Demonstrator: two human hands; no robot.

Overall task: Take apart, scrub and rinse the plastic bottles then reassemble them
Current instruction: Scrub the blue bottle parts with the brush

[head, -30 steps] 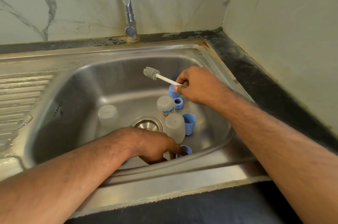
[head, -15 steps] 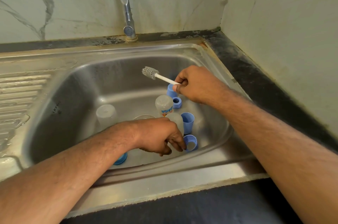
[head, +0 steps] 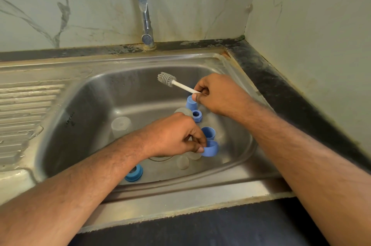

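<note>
I see my left hand (head: 176, 135) low in the steel sink (head: 84, 109), its thumb and fingertips pinching a short blue cap (head: 210, 148) lifted just off the sink floor. My right hand (head: 218, 95) hovers above the back right of the basin, its fingers curled round the white handle of a small bottle brush (head: 174, 83), whose grey bristle head points up and to the left, touching nothing. Under that hand stands a blue cap upside down (head: 190, 103), with a blue ring (head: 197, 115) just beside it and an open blue cup (head: 208, 132) a little nearer me. A cloudy plastic bottle (head: 121, 125) stands alone on the left of the sink floor; another clear bottle (head: 183, 111) is mostly hidden behind my left hand, and a clear piece (head: 182, 162) lies below that hand, too blurred for me to identify. A second blue ring (head: 134, 173) lies by the near wall, beside my left forearm. The tap (head: 143, 6) rises at the back, with no water running that I can see.
</note>
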